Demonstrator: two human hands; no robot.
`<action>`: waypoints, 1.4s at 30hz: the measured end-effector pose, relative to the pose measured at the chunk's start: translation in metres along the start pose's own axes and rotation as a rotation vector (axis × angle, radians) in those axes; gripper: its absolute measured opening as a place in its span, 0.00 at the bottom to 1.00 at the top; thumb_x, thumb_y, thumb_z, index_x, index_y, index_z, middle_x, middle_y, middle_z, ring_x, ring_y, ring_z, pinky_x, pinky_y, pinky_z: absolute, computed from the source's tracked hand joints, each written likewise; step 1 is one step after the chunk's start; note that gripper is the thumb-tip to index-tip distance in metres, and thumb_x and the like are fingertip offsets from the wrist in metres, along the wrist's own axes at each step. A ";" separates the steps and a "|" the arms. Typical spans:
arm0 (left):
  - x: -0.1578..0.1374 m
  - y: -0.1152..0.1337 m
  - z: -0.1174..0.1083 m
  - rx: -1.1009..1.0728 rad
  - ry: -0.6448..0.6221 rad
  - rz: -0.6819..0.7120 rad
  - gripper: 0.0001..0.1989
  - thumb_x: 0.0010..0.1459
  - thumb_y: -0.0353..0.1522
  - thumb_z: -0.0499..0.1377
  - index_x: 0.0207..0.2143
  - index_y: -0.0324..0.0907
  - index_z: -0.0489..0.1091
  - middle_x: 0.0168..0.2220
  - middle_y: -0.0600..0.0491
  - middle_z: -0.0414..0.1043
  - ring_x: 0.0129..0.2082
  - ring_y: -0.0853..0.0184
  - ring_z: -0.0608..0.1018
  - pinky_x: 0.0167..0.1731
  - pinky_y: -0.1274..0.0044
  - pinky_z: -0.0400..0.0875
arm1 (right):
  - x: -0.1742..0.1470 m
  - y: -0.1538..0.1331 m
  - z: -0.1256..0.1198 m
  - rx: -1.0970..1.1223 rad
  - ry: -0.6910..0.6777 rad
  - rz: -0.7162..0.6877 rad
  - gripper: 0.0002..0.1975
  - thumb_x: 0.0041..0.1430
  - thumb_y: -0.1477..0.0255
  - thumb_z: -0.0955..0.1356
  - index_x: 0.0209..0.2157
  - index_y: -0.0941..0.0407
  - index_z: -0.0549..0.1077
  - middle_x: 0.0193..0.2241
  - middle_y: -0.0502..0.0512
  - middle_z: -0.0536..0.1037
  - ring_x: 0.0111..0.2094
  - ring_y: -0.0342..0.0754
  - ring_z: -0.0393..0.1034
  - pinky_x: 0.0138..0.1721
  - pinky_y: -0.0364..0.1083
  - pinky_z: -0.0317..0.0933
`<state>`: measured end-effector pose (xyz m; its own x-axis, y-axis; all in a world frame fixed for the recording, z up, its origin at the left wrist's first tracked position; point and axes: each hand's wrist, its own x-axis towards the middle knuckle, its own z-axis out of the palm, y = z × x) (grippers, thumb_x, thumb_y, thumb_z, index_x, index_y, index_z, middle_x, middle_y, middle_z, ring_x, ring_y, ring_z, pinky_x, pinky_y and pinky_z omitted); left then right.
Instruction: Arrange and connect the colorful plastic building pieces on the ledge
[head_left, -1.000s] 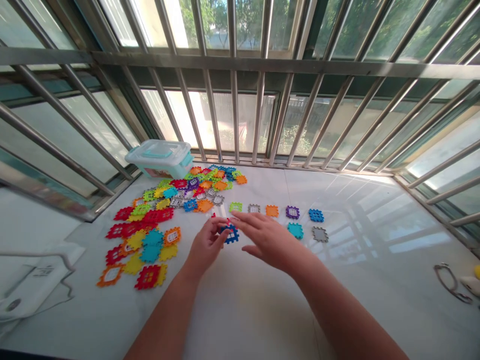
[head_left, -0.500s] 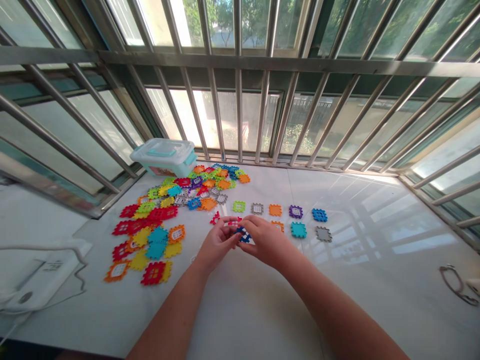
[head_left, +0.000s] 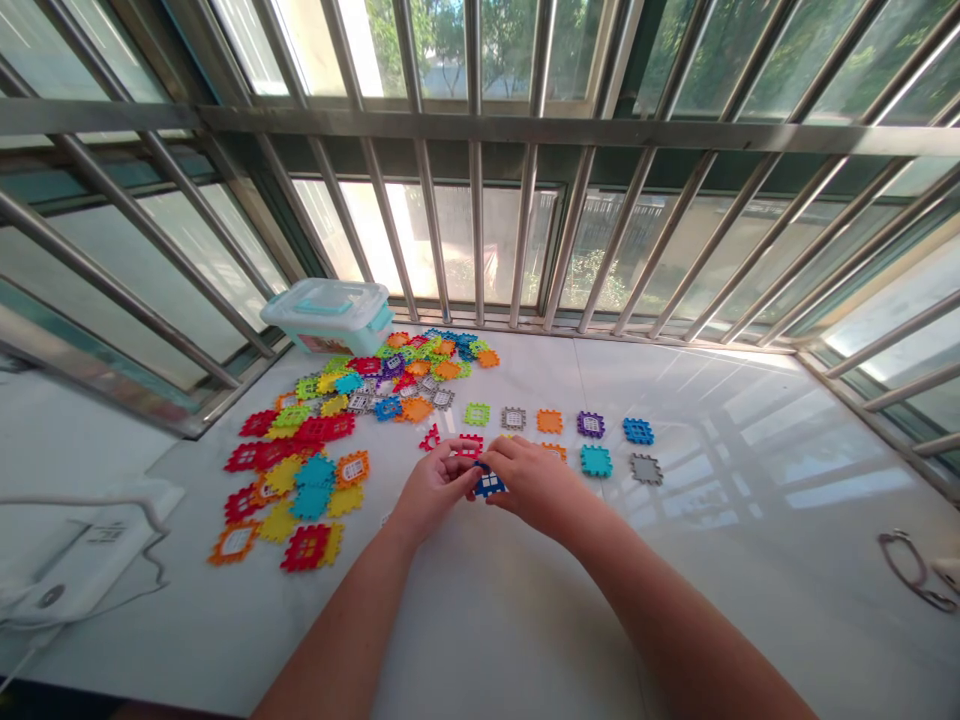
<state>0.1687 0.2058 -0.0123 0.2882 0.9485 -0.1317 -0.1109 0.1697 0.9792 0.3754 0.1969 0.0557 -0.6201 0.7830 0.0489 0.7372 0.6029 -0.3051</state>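
Note:
A dark blue square interlocking block with window-like holes [head_left: 490, 482] is held between both hands, low over the white surface. My left hand [head_left: 439, 487] pinches its left edge with thumb and fingers. Its right edge is in the grip of my right hand [head_left: 531, 480], whose fingers hide part of it. Just beyond the hands lie a red block [head_left: 470, 444] and a red triangular piece [head_left: 430, 438]. An orange block [head_left: 554, 453] is partly covered by my right hand.
Loose blocks lie in rows: green [head_left: 477, 413], grey [head_left: 514, 418], orange [head_left: 550, 421], purple [head_left: 590, 424], blue [head_left: 638, 431], turquoise [head_left: 596, 461]. A mixed pile [head_left: 315, 430] spreads left, near a lidded box [head_left: 330, 315]. Metal bars [head_left: 477, 230] stand behind; glasses [head_left: 916, 570] lie right.
The blue block has turned flatter, so more of its window face shows, and it sits slightly lower. Both hands have shifted a little; the red block behind is more exposed.

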 end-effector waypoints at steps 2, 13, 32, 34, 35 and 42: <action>-0.001 0.001 -0.001 -0.004 0.023 0.023 0.32 0.56 0.48 0.73 0.55 0.41 0.70 0.35 0.49 0.82 0.28 0.67 0.79 0.29 0.75 0.74 | -0.002 0.006 -0.007 0.018 0.006 -0.004 0.21 0.59 0.70 0.80 0.52 0.54 0.76 0.49 0.59 0.77 0.51 0.57 0.74 0.51 0.52 0.70; 0.005 -0.004 -0.018 -0.040 0.217 0.164 0.21 0.62 0.45 0.68 0.48 0.40 0.73 0.30 0.54 0.77 0.22 0.73 0.71 0.22 0.80 0.68 | -0.070 0.163 -0.055 -0.113 0.125 0.452 0.20 0.63 0.67 0.73 0.57 0.49 0.78 0.55 0.59 0.77 0.55 0.60 0.74 0.58 0.56 0.68; 0.005 -0.006 -0.019 -0.003 0.215 0.165 0.18 0.64 0.44 0.67 0.48 0.42 0.73 0.24 0.60 0.69 0.20 0.74 0.68 0.21 0.80 0.66 | -0.118 0.244 -0.027 -0.130 -0.029 0.680 0.26 0.55 0.72 0.75 0.56 0.50 0.77 0.54 0.59 0.77 0.54 0.58 0.75 0.54 0.49 0.66; 0.005 -0.006 -0.019 -0.003 0.216 0.168 0.17 0.64 0.44 0.67 0.47 0.42 0.73 0.24 0.60 0.69 0.19 0.74 0.68 0.21 0.80 0.65 | -0.118 0.244 -0.026 -0.145 -0.024 0.686 0.25 0.55 0.74 0.74 0.56 0.51 0.78 0.53 0.59 0.77 0.52 0.57 0.76 0.54 0.49 0.66; 0.005 -0.006 -0.019 -0.003 0.216 0.170 0.17 0.64 0.44 0.67 0.47 0.42 0.73 0.24 0.60 0.69 0.19 0.74 0.68 0.21 0.80 0.65 | -0.118 0.243 -0.026 -0.150 -0.016 0.685 0.24 0.55 0.75 0.74 0.55 0.51 0.78 0.52 0.58 0.77 0.52 0.56 0.76 0.53 0.48 0.66; 0.006 -0.005 -0.020 0.003 0.208 0.181 0.17 0.64 0.44 0.67 0.47 0.42 0.73 0.23 0.60 0.68 0.19 0.74 0.68 0.21 0.80 0.65 | -0.117 0.241 -0.026 -0.143 0.038 0.672 0.23 0.54 0.78 0.73 0.52 0.51 0.79 0.50 0.57 0.78 0.49 0.55 0.76 0.51 0.47 0.66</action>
<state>0.1523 0.2154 -0.0212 0.0626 0.9979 0.0174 -0.1402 -0.0085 0.9901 0.6330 0.2548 0.0015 -0.0081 0.9973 -0.0723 0.9883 -0.0030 -0.1522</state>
